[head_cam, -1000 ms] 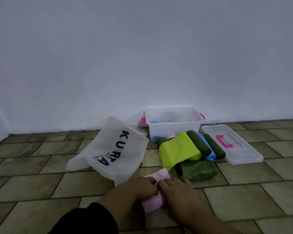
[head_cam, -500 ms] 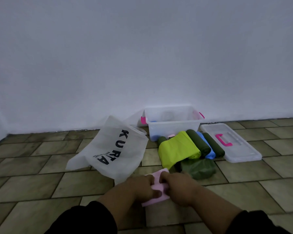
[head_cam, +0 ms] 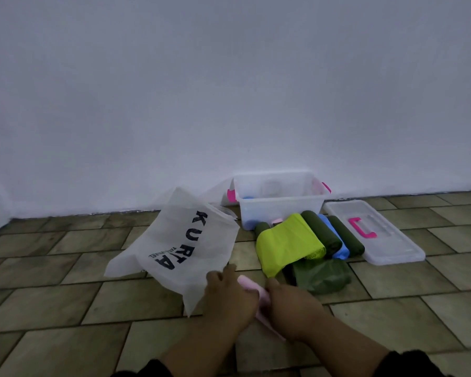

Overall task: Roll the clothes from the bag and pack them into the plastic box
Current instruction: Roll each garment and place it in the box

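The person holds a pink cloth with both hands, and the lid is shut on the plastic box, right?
Not quite. The head view shows the left hand and right hand holding the pink cloth, but the lid is off. It lies on the tiled floor to the right of the open plastic box.

A plain white wall [head_cam: 229, 91] is filling the upper half of the view and meeting the floor [head_cam: 52, 308] along a dark, uneven seam. The floor is showing olive-brown rectangular tiles, lying in staggered rows with dark grout lines between them.
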{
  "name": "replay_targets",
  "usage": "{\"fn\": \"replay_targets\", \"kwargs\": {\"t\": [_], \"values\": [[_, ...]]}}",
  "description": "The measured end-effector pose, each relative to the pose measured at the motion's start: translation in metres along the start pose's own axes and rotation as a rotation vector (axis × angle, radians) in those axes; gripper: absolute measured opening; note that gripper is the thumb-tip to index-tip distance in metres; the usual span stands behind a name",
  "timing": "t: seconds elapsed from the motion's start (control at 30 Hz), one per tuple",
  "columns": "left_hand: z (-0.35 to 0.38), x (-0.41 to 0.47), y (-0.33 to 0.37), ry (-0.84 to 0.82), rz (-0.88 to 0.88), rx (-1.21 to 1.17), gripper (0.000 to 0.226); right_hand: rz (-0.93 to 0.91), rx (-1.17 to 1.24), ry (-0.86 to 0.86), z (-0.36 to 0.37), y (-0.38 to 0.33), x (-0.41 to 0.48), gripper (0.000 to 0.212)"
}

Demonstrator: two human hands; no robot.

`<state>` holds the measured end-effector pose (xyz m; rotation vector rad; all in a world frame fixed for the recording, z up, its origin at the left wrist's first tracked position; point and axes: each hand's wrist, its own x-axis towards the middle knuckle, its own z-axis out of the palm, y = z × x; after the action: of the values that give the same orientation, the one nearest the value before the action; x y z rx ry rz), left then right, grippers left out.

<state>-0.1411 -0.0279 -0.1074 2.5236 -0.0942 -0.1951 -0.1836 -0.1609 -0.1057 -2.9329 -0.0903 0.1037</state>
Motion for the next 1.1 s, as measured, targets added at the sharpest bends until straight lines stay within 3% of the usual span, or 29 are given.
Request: {"fn": "replay_targets", "kwargs": {"t": [0.1,0.2,0.43,0.5,0.6,0.7,0.8,0.9,1.0,1.1], "values": [[0.02,-0.004,0.013,-0.126,-0.361,-0.358,0.058,0.154,0.181,-0.091,-0.005,-0.001,0.004,0.02],[0.028,-0.008,0.014,-0.159,-0.437,-0.674,0.066,0.241,0.271,-0.134,-0.005,-0.006,0.003,0.023],[0.025,-0.006,0.01,-0.044,-0.375,-0.824,0.054,0.292,0.633,-0.138,-0.002,-0.006,-0.009,0.015],[0.022,-0.004,0.008,-0.016,-0.344,-0.816,0.054,0.342,0.845,-0.158,-0.004,-0.006,-0.012,0.011],[0.014,0.001,0.01,-0.041,-0.247,-0.799,0.052,0.409,1.309,-0.18,-0.005,0.0,-0.009,0.028],[0.003,0.014,0.019,-0.073,-0.156,-0.787,0.044,0.367,1.646,-0.265,-0.011,0.007,-0.001,0.03],[-0.01,0.037,0.028,-0.059,-0.028,-0.752,0.048,0.282,1.638,-0.331,-0.022,0.021,0.014,0.04],[-0.03,0.066,0.046,-0.12,0.093,-0.722,0.048,0.242,1.461,-0.301,-0.048,0.038,0.036,0.034],[-0.053,0.107,0.066,-0.066,0.108,-0.708,0.042,0.209,1.256,-0.166,-0.084,0.058,0.067,0.027],[-0.065,0.149,0.082,0.017,0.066,-0.57,0.047,0.19,1.271,0.091,-0.119,0.076,0.111,0.023]]}}
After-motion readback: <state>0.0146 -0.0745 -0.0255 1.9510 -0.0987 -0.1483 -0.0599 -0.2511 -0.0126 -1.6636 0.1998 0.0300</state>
